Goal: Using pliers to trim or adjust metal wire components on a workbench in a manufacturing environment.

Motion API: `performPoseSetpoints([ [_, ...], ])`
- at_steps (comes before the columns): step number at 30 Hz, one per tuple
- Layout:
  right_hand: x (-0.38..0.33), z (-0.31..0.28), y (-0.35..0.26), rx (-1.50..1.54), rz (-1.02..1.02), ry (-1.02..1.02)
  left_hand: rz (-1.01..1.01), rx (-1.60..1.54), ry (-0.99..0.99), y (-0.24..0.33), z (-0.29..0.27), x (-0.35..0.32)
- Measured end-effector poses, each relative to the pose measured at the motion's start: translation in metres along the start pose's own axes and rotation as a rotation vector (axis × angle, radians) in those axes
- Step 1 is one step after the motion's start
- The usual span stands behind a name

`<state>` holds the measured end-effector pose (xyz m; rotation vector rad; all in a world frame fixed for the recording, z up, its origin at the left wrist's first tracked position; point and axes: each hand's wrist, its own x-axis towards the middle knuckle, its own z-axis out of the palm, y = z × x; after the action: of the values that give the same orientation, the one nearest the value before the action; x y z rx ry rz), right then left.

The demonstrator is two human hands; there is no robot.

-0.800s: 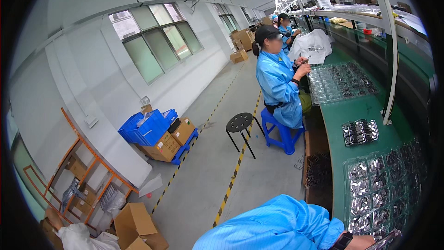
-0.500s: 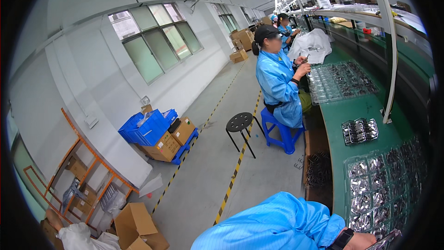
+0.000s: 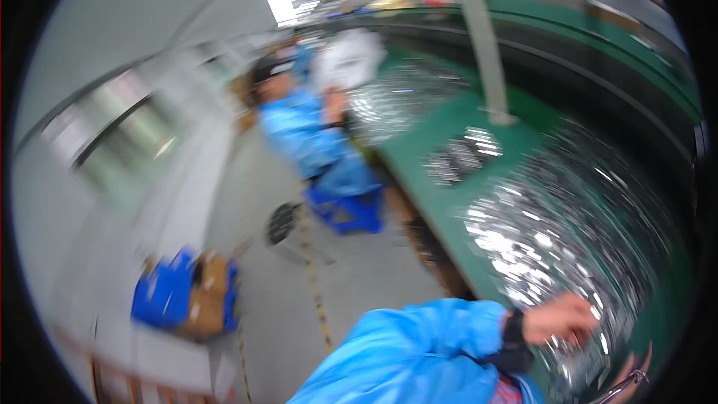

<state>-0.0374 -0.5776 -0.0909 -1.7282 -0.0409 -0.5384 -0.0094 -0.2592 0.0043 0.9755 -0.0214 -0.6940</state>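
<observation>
My left hand (image 3: 562,319), in a blue sleeve with a dark band at the wrist, reaches over the near clear plastic tray (image 3: 516,217) of shiny metal parts. Its fingers point down among the parts, and motion blur hides whether they grip one. Only part of my right hand (image 3: 622,371) shows at the lower right rim. A thin shiny metal object (image 3: 627,386) lies against its fingers; its exact kind is unclear.
A smaller tray (image 3: 462,155) of metal parts sits farther along the green bench (image 3: 419,179), near a white post (image 3: 486,45). A co-worker (image 3: 310,131) sits on a blue stool (image 3: 348,206). A black stool (image 3: 284,223) and boxes with blue bins (image 3: 183,292) stand left.
The view has swung right and blurs. My left hand now reaches farther over the tray, away from the metal object. Part of my right hand has come into view.
</observation>
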Motion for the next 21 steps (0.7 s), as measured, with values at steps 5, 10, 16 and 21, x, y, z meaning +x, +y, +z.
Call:
performPoseSetpoints([
  [5,-0.006,0.047,-0.073,-0.318,0.185,0.129,-0.126,0.097,0.019,0.014,-0.014,0.017],
  [10,-0.002,0.043,-0.080,-0.420,0.023,0.072,-0.177,0.024,-0.056,0.010,-0.009,0.041],
  [16,0.001,0.034,-0.080,-0.422,0.068,0.011,-0.192,-0.063,-0.166,0.009,-0.002,0.061],
  [21,0.001,0.035,-0.085,-0.403,0.047,-0.049,-0.199,-0.047,-0.177,0.009,0.000,0.061],
])
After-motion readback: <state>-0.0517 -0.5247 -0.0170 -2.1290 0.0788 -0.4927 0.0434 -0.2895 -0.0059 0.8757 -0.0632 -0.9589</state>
